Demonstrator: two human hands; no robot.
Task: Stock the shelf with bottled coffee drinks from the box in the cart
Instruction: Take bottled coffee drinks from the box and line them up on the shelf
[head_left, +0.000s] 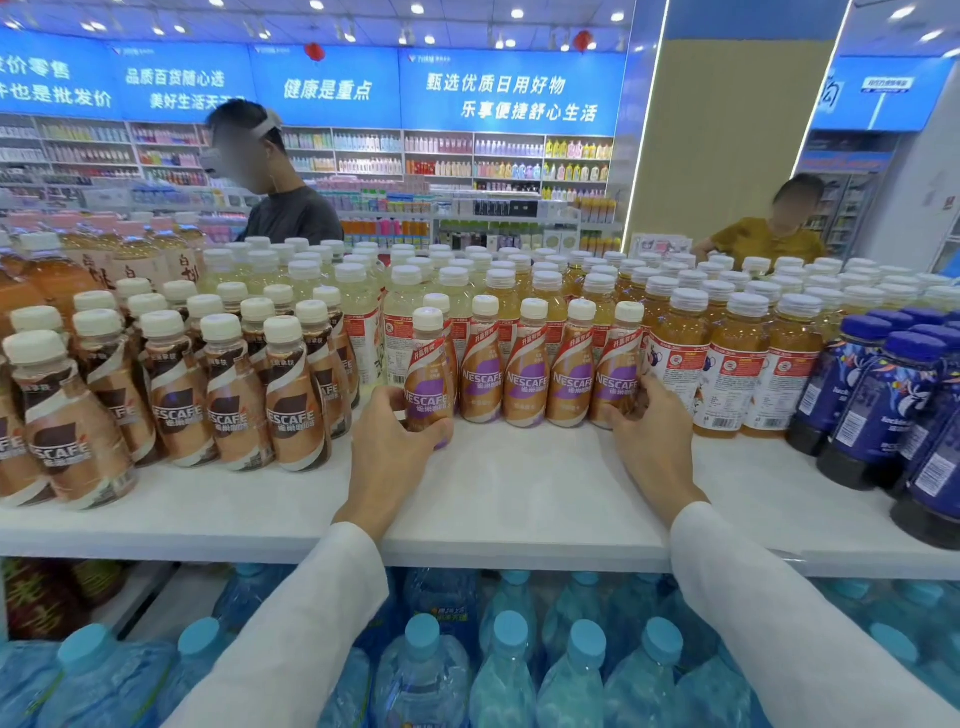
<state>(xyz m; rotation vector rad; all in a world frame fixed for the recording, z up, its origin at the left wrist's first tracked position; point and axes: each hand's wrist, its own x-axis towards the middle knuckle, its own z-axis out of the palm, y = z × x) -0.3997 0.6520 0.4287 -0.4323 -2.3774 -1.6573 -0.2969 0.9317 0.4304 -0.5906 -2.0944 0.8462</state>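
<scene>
Fingers of the left hand (392, 447) wrap the glossy, waisted leftmost bottle (429, 371); the right hand (652, 434) apparently clasps the rightmost bottle (619, 371); tea bottles (684, 332) crowd behind.

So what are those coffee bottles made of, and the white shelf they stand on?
The coffee bottles look like plastic: glossy printed wrap, matte cream screw caps, though the wrap hides the wall. The shelf looks like smooth white coated board or painted metal; its flat, slightly shiny top cannot settle which.
</scene>
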